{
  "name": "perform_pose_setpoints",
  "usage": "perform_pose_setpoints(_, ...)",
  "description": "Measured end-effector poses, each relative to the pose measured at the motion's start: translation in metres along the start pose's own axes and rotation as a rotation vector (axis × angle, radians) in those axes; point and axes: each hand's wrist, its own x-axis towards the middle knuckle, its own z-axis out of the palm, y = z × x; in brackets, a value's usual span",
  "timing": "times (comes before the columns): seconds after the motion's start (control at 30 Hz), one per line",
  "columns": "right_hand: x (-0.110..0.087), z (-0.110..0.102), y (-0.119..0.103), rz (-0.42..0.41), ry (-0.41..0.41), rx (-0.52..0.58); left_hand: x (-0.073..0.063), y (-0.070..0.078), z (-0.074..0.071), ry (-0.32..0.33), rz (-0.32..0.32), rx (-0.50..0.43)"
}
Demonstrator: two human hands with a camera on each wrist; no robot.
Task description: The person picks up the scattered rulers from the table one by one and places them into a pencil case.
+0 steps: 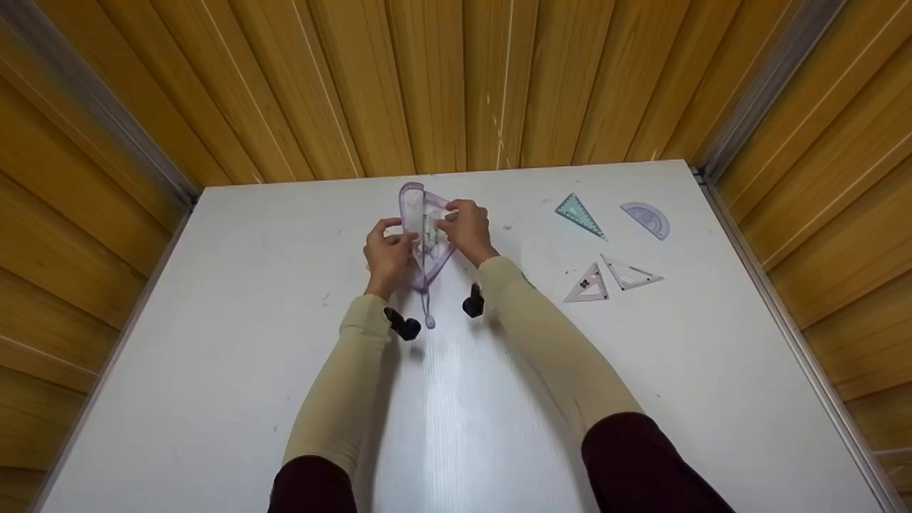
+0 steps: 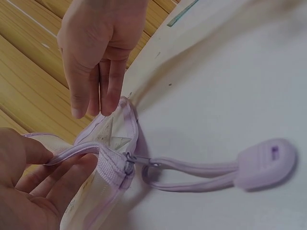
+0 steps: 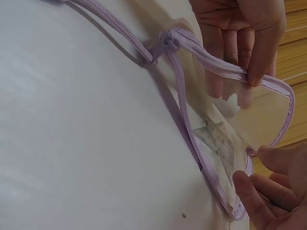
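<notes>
A see-through mesh zip pouch with lilac trim stands unzipped near the table's far edge. My left hand pinches its zippered edge on the left, between thumb and fingers. My right hand is at the opposite edge, its thumb and fingertips on the lilac trim. Clear pointed pieces with printed marks show inside the mouth; their full shape is hidden. From the zip's near end hangs a lilac cord with a plastic pull.
To the right on the white table lie a teal set square, a bluish protractor, a pinkish set square and a clear set square. Wood-patterned walls border the table.
</notes>
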Motion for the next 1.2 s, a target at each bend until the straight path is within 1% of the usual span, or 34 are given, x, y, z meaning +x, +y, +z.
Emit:
perform_pose_setpoints(0.1,-0.001,-0.003,0.0,-0.016,0.001,0.017,-0.001,0.0,0.0,-0.01,0.007,-0.013)
perform_pose_setpoints(0.3,-0.001,-0.007,0.0,-0.005,-0.019,0.031,0.0,-0.001,0.0,-0.013,-0.005,0.006)
perform_pose_setpoints(0.43,0.0,-0.01,0.0,-0.018,-0.035,0.05,0.001,-0.002,0.0,-0.009,-0.008,0.011)
perform_pose_setpoints(0.57,0.0,-0.013,0.002,-0.076,-0.036,0.078,0.0,-0.002,0.0,-0.013,-0.012,0.009)
perform_pose_setpoints(0.67,0.001,-0.015,0.004,-0.127,-0.02,0.088,0.0,-0.001,0.0,-0.012,-0.014,0.009)
perform_pose_setpoints(0.77,0.001,-0.017,0.006,-0.159,-0.004,0.111,0.0,-0.001,0.0,-0.008,-0.018,0.015)
perform_pose_setpoints(0.87,0.002,-0.019,0.008,-0.187,0.009,0.134,-0.001,0.0,0.0,-0.005,-0.024,0.026)
perform_pose_setpoints(0.97,0.002,-0.022,0.01,-0.209,0.022,0.136,-0.002,0.0,0.0,0.001,0.0,0.021)
perform_pose_setpoints(1.1,0.003,-0.025,0.013,-0.223,0.035,0.11,-0.003,-0.001,0.0,0.005,0.03,0.007)
perform_pose_setpoints(1.2,0.005,-0.026,0.016,-0.233,0.041,0.109,-0.003,0.0,0.0,0.004,0.022,0.008)
